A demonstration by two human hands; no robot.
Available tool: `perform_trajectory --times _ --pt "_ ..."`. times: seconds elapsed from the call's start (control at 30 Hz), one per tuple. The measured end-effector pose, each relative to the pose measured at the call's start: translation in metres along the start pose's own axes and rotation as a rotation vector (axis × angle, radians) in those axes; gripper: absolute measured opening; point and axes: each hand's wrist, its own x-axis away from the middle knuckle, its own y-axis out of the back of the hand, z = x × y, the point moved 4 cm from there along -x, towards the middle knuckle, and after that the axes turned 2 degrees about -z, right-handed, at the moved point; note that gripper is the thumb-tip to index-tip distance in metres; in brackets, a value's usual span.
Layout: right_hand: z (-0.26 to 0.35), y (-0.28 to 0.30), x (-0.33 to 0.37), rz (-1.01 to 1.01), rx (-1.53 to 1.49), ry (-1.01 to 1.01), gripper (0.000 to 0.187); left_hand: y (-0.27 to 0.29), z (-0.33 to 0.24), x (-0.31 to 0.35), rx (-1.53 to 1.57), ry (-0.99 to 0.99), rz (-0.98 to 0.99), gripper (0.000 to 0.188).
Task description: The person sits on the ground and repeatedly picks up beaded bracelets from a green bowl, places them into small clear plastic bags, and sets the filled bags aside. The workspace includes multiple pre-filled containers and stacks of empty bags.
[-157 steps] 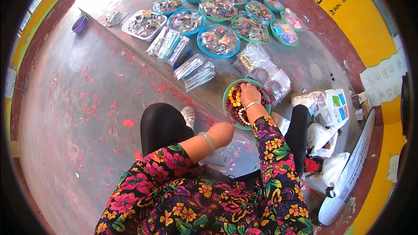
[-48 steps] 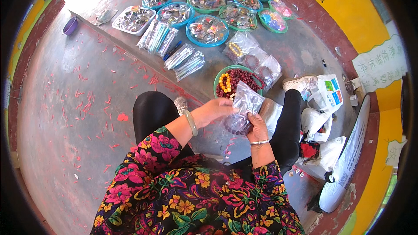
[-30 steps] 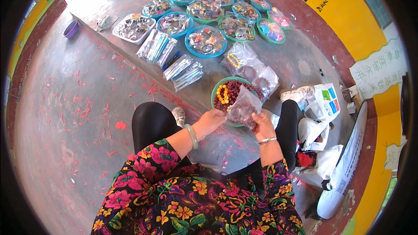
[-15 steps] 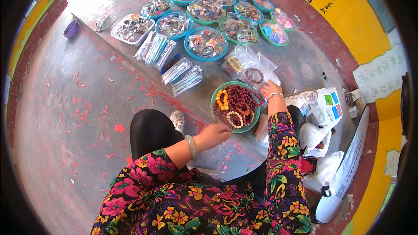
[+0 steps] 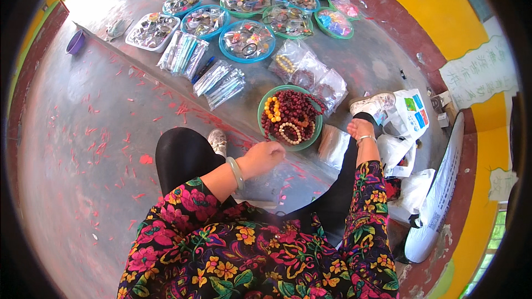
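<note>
Just in front of me, a green bowl [image 5: 318,134] is heaped with dark red bead strings [image 5: 293,102], an amber-yellow bead bracelet [image 5: 272,109] and a pale bead bracelet [image 5: 290,133]. My left hand [image 5: 265,158] hovers by its near rim with fingers curled; their contents, if any, are hidden. To the right, my right hand [image 5: 361,127] is closed beside my knee, above a stack of clear plastic bags [image 5: 334,147]. I cannot make out anything in it. Beyond the bowl, several clear bags lie overlapping, holding a yellow bracelet [image 5: 285,63] and brownish ones [image 5: 327,91].
Farther off stand several basins of small bagged goods, including a blue basin [image 5: 247,41] and a white tub [image 5: 153,31]. Packs of pens [image 5: 219,84] lie left of the bagged bracelets. White plastic bags [image 5: 394,152] sit by my right leg. A purple bowl [image 5: 76,42] stands far left.
My right hand has drawn away from the bagged bracelets, back and right toward my knee. The bags now lie free of it. My left hand remains curled near the bowl. The whole view has shifted slightly.
</note>
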Motion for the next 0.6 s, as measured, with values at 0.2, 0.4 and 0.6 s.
perform_trajectory --times 0.2,0.4,0.6 --pt "-0.055 -0.036 0.029 0.124 1.141 0.031 0.035 -0.002 0.017 -0.004 -0.157 -0.049 -0.042 0.025" --pt "-0.080 -0.065 0.048 0.056 1.525 0.130 0.028 -0.003 0.023 -0.011 -0.276 -0.047 -0.061 0.023" --pt "-0.091 -0.061 0.038 0.032 1.609 0.155 0.028 -0.002 0.027 -0.013 -0.285 -0.085 -0.073 0.023"
